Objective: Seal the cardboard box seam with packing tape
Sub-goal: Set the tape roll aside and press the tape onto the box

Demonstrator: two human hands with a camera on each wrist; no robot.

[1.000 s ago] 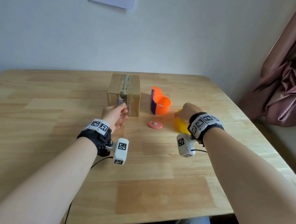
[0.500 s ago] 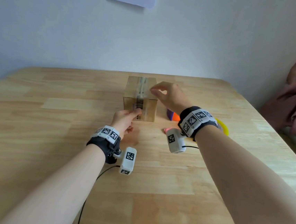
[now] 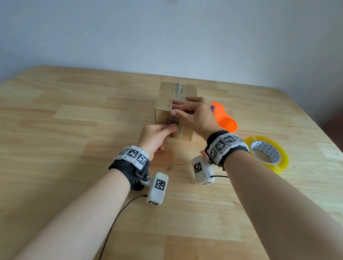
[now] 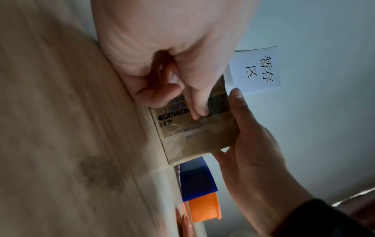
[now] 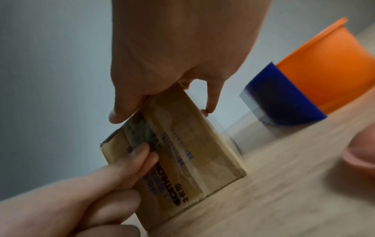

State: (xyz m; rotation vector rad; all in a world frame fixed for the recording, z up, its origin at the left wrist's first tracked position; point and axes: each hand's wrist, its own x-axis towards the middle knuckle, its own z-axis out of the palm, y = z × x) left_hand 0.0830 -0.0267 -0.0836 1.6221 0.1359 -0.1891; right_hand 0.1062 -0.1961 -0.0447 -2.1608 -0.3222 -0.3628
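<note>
Head view: left hand [image 3: 155, 137] and right hand [image 3: 197, 116] press the cardboard box [image 3: 161, 119].

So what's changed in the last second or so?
The right hand let go of the tape roll, which lies on the table, and moved left onto the top of the box, fingers across the seam. The left hand stayed where it was, pressing on the box's near face. The box itself has not moved.

Orange-and-blue holder [image 3: 226, 120] on wooden table [image 3: 60, 140], paper note [image 4: 255, 70] on wall [image 3: 175, 36]
</note>
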